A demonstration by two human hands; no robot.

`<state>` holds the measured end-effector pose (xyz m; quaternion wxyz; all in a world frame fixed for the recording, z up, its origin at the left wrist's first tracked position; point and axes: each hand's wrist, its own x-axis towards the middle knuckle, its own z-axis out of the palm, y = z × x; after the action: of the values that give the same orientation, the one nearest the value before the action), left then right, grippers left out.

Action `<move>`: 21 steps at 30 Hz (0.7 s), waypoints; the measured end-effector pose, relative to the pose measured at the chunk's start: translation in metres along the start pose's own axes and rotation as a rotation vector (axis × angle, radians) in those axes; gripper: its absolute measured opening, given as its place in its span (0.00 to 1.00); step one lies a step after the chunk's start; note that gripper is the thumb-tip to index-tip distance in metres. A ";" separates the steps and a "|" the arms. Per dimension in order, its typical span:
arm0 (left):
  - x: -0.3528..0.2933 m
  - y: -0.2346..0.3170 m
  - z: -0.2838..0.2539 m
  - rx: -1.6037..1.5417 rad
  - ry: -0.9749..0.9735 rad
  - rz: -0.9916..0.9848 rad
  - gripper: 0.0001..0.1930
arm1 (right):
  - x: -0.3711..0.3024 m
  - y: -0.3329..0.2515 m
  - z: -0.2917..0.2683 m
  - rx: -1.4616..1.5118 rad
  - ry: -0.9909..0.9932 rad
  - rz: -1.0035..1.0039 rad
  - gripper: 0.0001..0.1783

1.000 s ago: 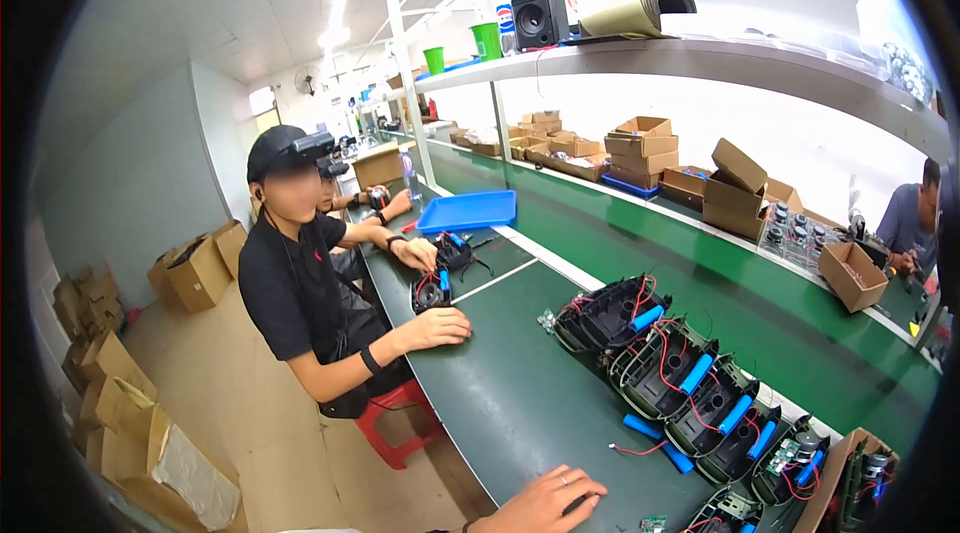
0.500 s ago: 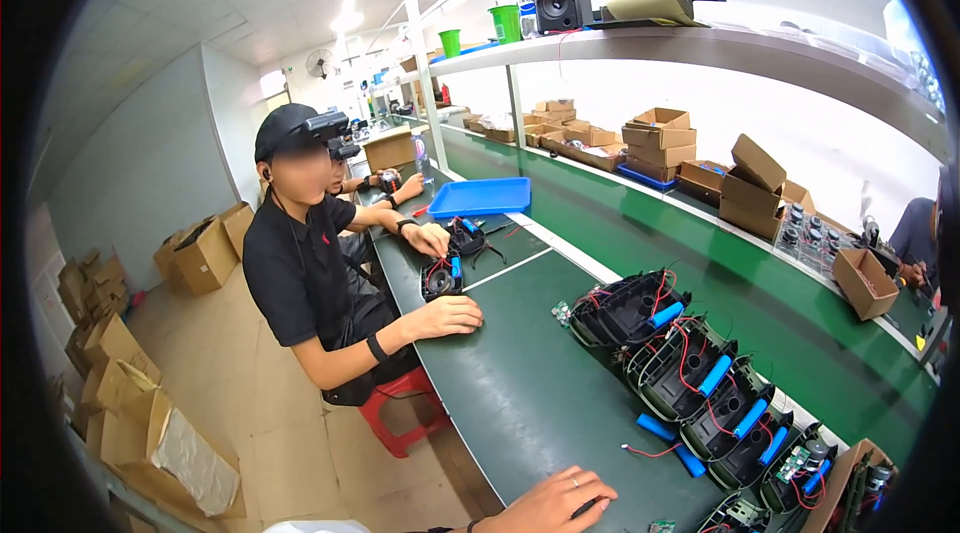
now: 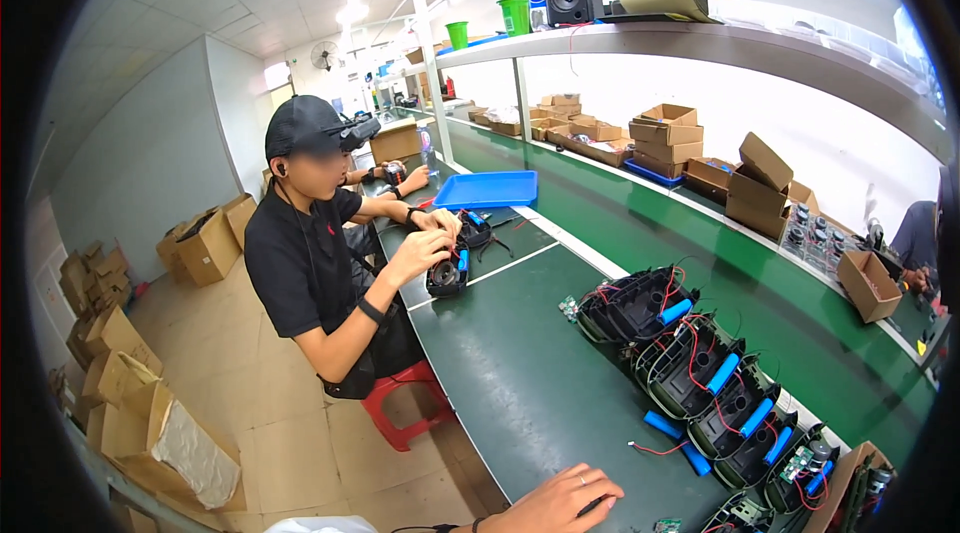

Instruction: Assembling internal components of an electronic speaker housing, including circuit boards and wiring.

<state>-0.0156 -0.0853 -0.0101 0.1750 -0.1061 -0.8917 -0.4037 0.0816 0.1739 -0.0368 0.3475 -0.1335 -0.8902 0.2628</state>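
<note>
Open housings lay along the far edge of the worktop, several with blue cells, none yet closed (two cells lay loose); left hand rested by the near edge, fingers bent, grip indeterminable; right hand unseen

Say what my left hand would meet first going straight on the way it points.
Your left hand would probably meet the lower loose blue battery first; depth and exact heading are unclear.
</note>
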 end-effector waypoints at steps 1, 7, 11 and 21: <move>-0.001 0.001 0.000 0.002 0.006 -0.007 0.06 | 0.000 0.000 0.001 0.019 -0.003 0.003 0.23; -0.003 0.004 -0.002 0.018 0.017 -0.014 0.06 | -0.002 0.006 0.006 0.045 0.014 -0.046 0.22; -0.004 0.002 0.000 0.022 0.013 -0.009 0.06 | -0.006 0.026 0.018 0.165 0.123 -0.130 0.23; 0.000 -0.008 0.004 0.008 0.040 -0.008 0.06 | -0.001 0.006 0.012 0.071 0.026 -0.002 0.21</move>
<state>-0.0189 -0.0870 -0.0180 0.1914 -0.0941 -0.8900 -0.4030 0.0746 0.1740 -0.0485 0.3637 -0.1234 -0.8759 0.2920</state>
